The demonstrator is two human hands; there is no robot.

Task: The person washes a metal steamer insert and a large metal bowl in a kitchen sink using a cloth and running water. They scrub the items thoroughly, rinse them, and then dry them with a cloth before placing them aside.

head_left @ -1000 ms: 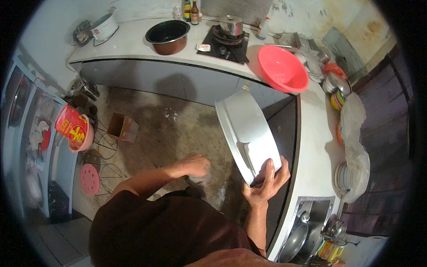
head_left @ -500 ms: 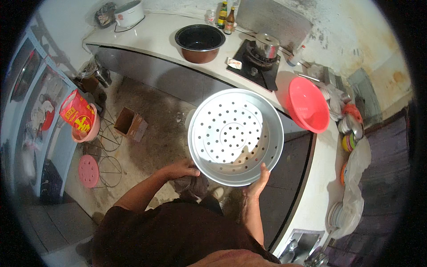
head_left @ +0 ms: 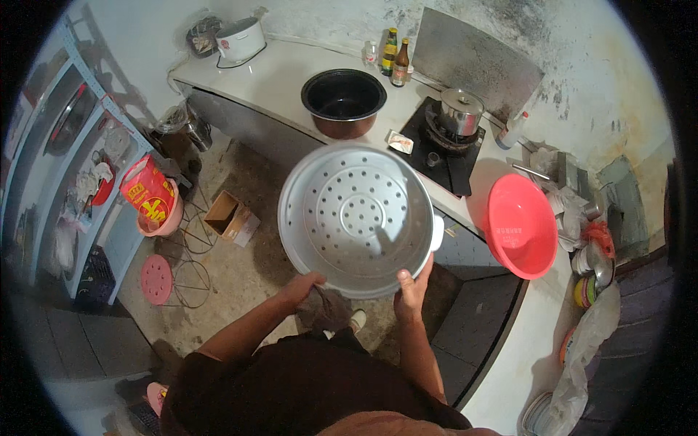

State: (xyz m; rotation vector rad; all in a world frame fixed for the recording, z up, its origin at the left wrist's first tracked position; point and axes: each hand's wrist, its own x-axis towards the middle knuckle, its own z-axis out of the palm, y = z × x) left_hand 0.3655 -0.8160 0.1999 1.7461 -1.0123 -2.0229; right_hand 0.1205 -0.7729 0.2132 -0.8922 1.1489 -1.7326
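A round aluminium steamer tray [head_left: 356, 211] with many holes in its base is held in front of me, above the floor and tilted. A white handle [head_left: 438, 233] sticks out at its right side. My right hand [head_left: 411, 294] grips the lower right of its rim, thumb on top and fingers beneath. At the lower left of the rim, my left hand [head_left: 304, 287] is closed on the edge, its fingers partly hidden. Just under the left hand is a crumpled grey-brown cloth [head_left: 325, 311]; I cannot tell whether that hand holds it too.
A dark-lined brown pot [head_left: 347, 131], several bottles [head_left: 400, 64] and a lidded steel pot [head_left: 462, 112] on a stove stand on the far counter. A red basin [head_left: 520, 229] sits at the counter's corner. A cardboard box [head_left: 231, 219] and stools [head_left: 156, 280] are on the floor at left.
The tray has shifted left and turned or tilted, so that a white handle now shows at its right. The whole view has swung, and the counter things appear lower and farther right.
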